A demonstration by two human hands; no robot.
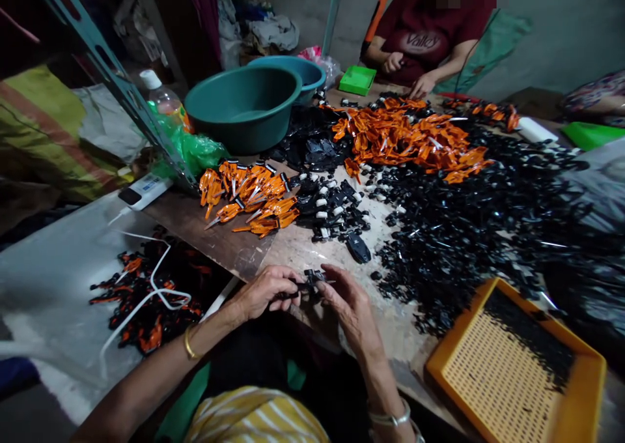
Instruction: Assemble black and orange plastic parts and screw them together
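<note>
My left hand (274,291) and my right hand (346,303) meet over the near table edge, both closed on one small black plastic part (312,280). It looks like a piece of a toy car, but its exact kind is hidden by my fingers. Just beyond them lies a flat black oval piece (359,247). Behind that is a cluster of black parts with white wheel-like pieces (329,205). Orange toy car bodies (258,192) are heaped to the left of these, and a larger orange pile (405,137) lies farther back.
A yellow perforated tray (508,365) with tiny black bits stands at right. Black parts (454,254) spread across the table's right side. A green basin (244,107) and a power bank-like white device (145,192) are at left. Across the table sits another person (430,39) beside a green tray (357,80).
</note>
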